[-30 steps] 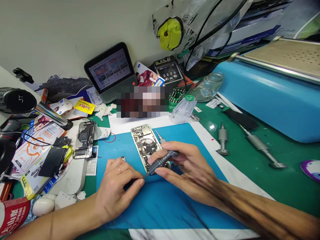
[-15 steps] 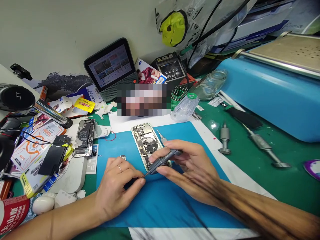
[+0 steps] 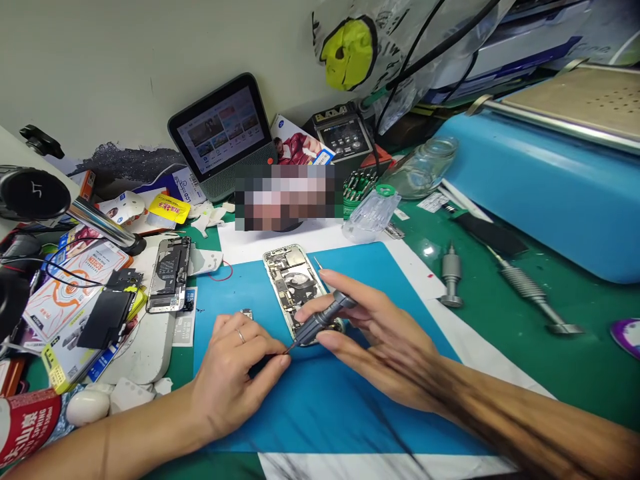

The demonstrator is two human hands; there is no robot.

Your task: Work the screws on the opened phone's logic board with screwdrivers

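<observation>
My right hand (image 3: 387, 333) grips a grey precision screwdriver (image 3: 320, 322) between thumb and fingers. Its thin shaft slants down-left to the fingertips of my left hand (image 3: 245, 367). That hand is closed in a pinch, a ring on one finger; whatever it holds at the screwdriver's tip is hidden. A second slim tool's metal tip (image 3: 319, 263) pokes out past my right index finger, most of it covered. Just behind the hands lies an opened phone (image 3: 290, 277), its inner parts exposed. A small phone part (image 3: 247, 313) peeks out behind my left knuckles.
Under the work lies a blue mat (image 3: 230, 287). Another opened phone (image 3: 169, 275) rests at left beside piled boxes (image 3: 75, 293). Two grey screwdrivers (image 3: 451, 277) lie at right, near a black-handled tool (image 3: 487, 230). A smart display (image 3: 220, 133) and glass jar (image 3: 425, 167) stand behind.
My right fingers have shifted slightly up-left around the screwdriver, and its handle has turned a little. The second tool shows less behind the index finger. My left hand stays in place.
</observation>
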